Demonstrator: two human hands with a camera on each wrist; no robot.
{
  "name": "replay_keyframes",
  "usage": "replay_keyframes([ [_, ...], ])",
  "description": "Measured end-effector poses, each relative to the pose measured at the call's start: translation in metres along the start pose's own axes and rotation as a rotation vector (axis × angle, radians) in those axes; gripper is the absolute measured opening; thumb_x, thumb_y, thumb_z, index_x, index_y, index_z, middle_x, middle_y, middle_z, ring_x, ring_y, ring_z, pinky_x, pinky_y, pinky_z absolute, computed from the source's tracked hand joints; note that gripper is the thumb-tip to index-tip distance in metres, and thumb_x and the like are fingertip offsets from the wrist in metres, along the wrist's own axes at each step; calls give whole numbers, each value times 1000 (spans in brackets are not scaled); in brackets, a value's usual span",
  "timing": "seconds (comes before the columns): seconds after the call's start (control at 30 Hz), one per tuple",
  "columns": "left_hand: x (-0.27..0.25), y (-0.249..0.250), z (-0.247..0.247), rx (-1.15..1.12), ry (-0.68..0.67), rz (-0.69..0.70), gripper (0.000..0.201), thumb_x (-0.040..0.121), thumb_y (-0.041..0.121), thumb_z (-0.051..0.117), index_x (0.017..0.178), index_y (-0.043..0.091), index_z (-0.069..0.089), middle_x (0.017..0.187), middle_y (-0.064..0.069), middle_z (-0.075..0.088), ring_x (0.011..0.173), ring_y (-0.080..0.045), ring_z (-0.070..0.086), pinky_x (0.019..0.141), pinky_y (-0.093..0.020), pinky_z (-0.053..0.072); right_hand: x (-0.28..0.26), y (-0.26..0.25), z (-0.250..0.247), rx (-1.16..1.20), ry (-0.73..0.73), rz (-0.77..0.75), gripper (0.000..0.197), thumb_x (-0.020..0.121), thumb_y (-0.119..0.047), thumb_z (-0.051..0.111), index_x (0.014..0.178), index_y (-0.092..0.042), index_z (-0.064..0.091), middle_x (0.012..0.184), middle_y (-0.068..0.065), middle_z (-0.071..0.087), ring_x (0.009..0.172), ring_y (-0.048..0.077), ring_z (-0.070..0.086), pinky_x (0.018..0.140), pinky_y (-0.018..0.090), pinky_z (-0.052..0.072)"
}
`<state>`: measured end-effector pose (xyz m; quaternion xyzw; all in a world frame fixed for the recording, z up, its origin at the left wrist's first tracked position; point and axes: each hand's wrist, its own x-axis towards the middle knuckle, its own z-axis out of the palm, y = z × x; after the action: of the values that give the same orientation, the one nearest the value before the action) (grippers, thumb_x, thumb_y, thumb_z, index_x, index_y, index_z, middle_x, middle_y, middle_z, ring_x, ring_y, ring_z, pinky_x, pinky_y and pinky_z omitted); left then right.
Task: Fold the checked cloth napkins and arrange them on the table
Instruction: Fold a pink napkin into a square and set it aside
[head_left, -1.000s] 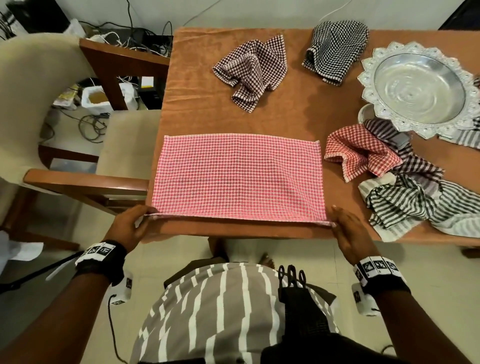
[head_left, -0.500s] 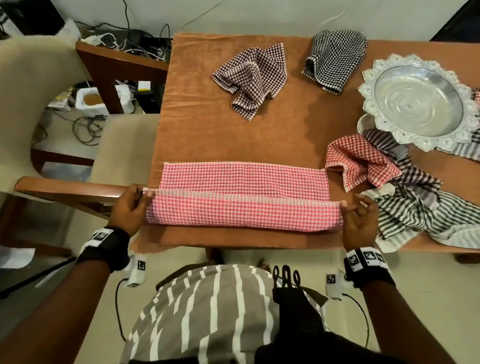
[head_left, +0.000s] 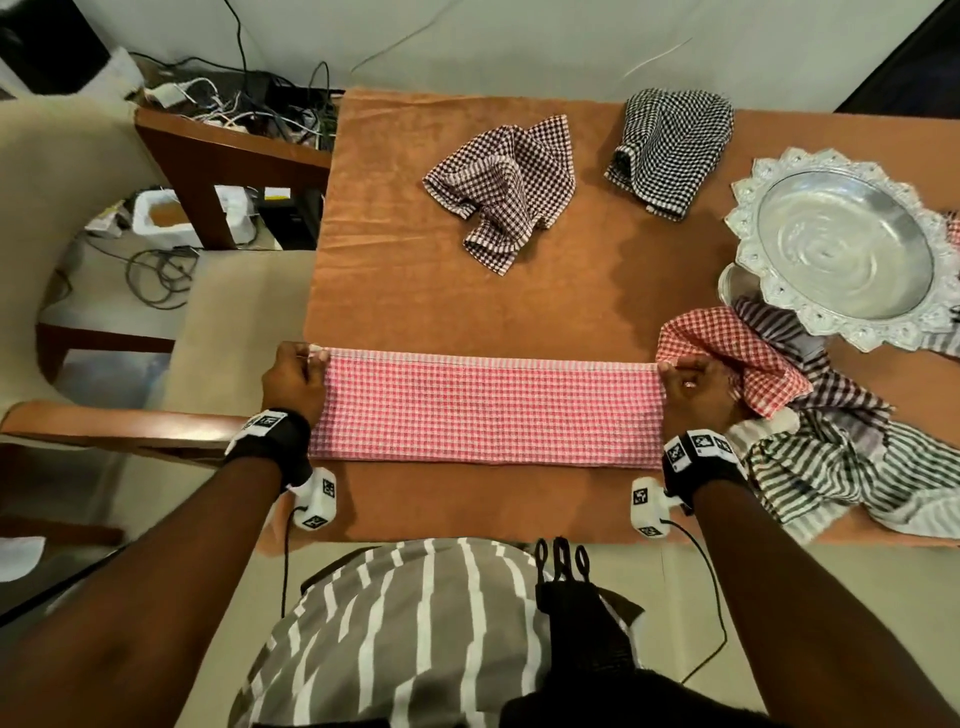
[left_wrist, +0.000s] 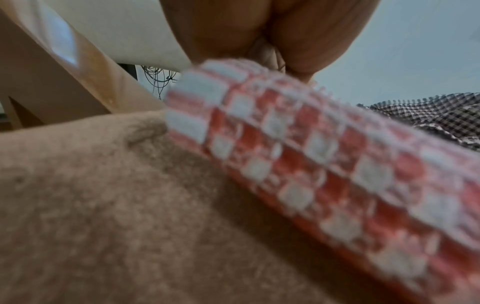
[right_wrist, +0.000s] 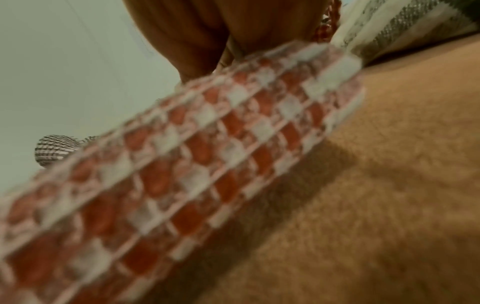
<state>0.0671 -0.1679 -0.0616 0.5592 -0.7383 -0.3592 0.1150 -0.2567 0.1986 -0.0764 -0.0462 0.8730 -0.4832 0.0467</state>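
Observation:
A pink-and-white checked napkin (head_left: 485, 408) lies folded in half lengthwise near the front of the brown table (head_left: 441, 291). My left hand (head_left: 293, 376) pinches its far left corner and my right hand (head_left: 693, 387) pinches its far right corner, both at the far hem. Both wrist views show the doubled napkin (left_wrist: 324, 168) (right_wrist: 207, 156) close up and blurred under my fingers. A crumpled maroon checked napkin (head_left: 506, 182) and a black checked napkin (head_left: 670, 145) lie at the back. A red checked napkin (head_left: 732, 358) sits bunched by my right hand.
An ornate silver bowl (head_left: 841, 244) stands at the right over striped cloths (head_left: 852, 467), which pile toward the front right edge. A cream armchair (head_left: 130, 332) with wooden arms stands left of the table. Cables (head_left: 249, 109) and a side table lie behind it.
Both hands carried the napkin's near edge away from me across the cloth to the far edge, halving it lengthwise. The camera view shifted forward too.

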Motion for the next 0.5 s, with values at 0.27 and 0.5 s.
replay_keyframes([
  [0.27, -22, -30, -22, 66, -49, -92, 42, 94, 44, 63, 120, 12, 54, 107, -14, 69, 97, -34, 64, 84, -37, 46, -37, 20, -36, -191, -239, 146, 44, 91, -42, 71, 125, -20, 54, 96, -8, 63, 87, 17, 63, 76, 33, 50],
  [0.5, -63, -66, -31, 194, -167, -56, 25, 89, 39, 71, 87, 15, 65, 77, 0, 66, 80, -23, 63, 73, -30, 41, -76, 30, -50, -310, -272, 67, 39, 86, -17, 79, 121, -4, 65, 93, 1, 62, 84, 22, 59, 76, 28, 41],
])
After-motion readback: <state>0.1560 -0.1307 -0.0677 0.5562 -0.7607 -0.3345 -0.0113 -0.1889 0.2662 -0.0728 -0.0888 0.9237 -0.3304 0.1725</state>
